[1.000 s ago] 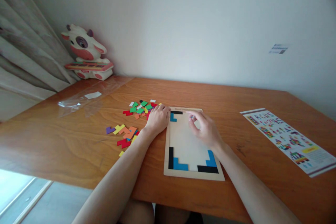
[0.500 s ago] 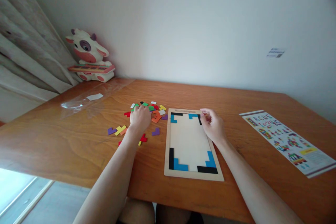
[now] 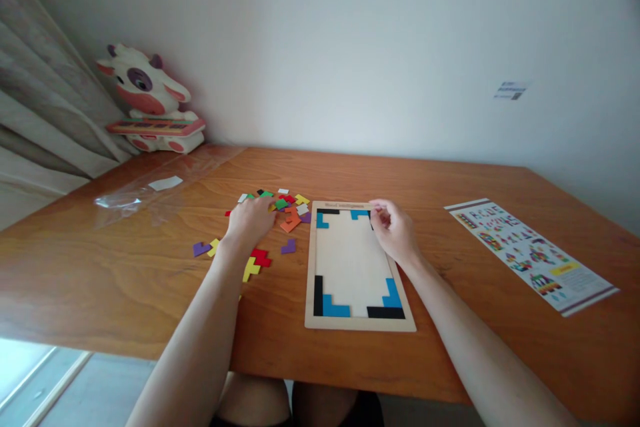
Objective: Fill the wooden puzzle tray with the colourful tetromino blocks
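My left hand point(image 3: 251, 219) is palm down over a loose heap of coloured puzzle pieces, its fingers partly out and bent toward them; I see nothing held. Close by lie an orange piece point(image 3: 291, 219), a green piece point(image 3: 281, 204) and a white piece point(image 3: 303, 209). Curled at the upper right corner of the wooden puzzle tray point(image 3: 360, 323) is my right hand point(image 3: 397, 232), closed; what its fingertips grip is hidden. Black and blue pieces fill the tray's corners, among them a lower-left blue piece point(image 3: 334, 307) and a lower-right black piece point(image 3: 386, 313).
Nearer me are a purple piece point(image 3: 289, 246), a yellow piece point(image 3: 251, 269) and a red piece point(image 3: 261, 257). A printed pattern sheet point(image 3: 533, 253) lies to the right. Clear plastic wrap point(image 3: 125, 202) and a cow toy keyboard point(image 3: 155, 127) are at the back left.
The view has shifted slightly. My left hand and forearm have moved a little left over the pieces, uncovering more of a yellow one. My right hand stays at the tray's corner.
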The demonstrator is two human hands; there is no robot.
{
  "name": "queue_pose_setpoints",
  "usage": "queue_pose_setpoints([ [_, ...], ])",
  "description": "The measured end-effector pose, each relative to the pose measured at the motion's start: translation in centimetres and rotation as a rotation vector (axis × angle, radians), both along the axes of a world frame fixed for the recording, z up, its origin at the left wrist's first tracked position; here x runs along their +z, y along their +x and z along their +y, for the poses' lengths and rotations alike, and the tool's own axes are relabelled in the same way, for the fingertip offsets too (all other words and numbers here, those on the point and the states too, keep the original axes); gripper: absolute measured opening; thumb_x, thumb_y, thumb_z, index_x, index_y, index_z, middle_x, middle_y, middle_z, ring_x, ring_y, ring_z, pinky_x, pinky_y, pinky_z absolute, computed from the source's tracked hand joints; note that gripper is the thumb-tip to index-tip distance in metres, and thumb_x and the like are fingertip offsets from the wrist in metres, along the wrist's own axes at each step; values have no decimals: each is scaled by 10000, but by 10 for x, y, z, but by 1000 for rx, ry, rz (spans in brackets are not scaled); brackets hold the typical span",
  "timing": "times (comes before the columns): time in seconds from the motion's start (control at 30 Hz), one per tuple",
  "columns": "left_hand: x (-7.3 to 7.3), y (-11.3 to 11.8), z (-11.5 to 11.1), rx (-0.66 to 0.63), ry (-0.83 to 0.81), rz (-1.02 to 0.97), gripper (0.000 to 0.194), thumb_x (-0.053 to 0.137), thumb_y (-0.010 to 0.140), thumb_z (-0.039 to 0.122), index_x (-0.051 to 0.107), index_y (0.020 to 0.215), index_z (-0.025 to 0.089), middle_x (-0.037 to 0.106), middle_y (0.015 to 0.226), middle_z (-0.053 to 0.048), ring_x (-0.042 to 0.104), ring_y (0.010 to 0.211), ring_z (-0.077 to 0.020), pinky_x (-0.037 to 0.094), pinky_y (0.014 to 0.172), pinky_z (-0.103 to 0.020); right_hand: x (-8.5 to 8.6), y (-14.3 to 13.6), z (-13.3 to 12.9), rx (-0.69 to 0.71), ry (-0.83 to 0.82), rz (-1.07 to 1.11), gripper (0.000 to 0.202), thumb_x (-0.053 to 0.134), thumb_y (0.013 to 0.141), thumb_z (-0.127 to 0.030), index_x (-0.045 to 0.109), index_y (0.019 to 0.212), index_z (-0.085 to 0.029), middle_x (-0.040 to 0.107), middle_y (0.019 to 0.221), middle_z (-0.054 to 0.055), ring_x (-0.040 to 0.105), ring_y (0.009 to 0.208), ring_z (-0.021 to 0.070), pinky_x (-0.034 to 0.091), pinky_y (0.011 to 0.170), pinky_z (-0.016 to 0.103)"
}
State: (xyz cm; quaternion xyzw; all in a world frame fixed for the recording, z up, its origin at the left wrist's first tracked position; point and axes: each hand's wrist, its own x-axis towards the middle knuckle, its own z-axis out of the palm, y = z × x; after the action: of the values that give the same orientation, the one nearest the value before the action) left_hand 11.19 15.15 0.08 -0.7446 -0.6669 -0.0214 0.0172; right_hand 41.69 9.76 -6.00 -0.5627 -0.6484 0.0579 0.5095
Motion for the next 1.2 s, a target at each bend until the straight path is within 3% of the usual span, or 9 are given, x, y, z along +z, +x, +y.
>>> queue_pose_setpoints([
  [0.23, 0, -13, 5, 38, -20, 5, 385, 523, 903, 437, 724, 1144, 214, 714, 1145, -146, 657, 1088, -346, 535, 879, -421, 3, -3, -2, 29, 7, -21, 184, 535, 903, -279, 646, 1023, -193, 673, 905, 67, 585, 645, 160, 508, 635, 319],
  [0.77, -4, -7, 9, 42, 62, -61, 377, 482, 873, 288, 720, 1159, 222, 756, 1052, -120, 695, 1002, -323, 524, 837, -381, 3, -3, -3, 26, -5, -21, 166, 531, 905, -280, 639, 1013, -215, 664, 908, 59, 593, 661, 161, 506, 637, 318],
  [0.9, -4, -6, 8, -13, 46, -45, 379, 526, 887, 413, 728, 1153, 234, 751, 1075, -118, 683, 1034, -334, 524, 845, -389, 4, -3, -2, 29, -7, 6, 184, 544, 896, -297, 650, 1016, -206, 676, 923, 69, 594, 664, 158, 506, 638, 315],
  [1.0, -6, -8, 8, -56, 44, -61, 391, 548, 893, 464, 731, 1137, 218, 746, 1095, -119, 673, 1059, -335, 518, 869, -396, 2, 3, 4, 0, -31, 171, 234, 574, 877, -348, 659, 1030, -194, 693, 945, 77, 597, 660, 154, 504, 624, 310],
  [1.2, -15, -18, 19, 22, 26, -167, 335, 639, 851, 429, 725, 1101, 224, 759, 1069, -78, 685, 1044, -289, 511, 867, -333, -6, 32, 19, -185, -78, 689, 278, 627, 746, -389, 643, 951, -202, 666, 846, 24, 569, 611, 118, 469, 546, 252],
])
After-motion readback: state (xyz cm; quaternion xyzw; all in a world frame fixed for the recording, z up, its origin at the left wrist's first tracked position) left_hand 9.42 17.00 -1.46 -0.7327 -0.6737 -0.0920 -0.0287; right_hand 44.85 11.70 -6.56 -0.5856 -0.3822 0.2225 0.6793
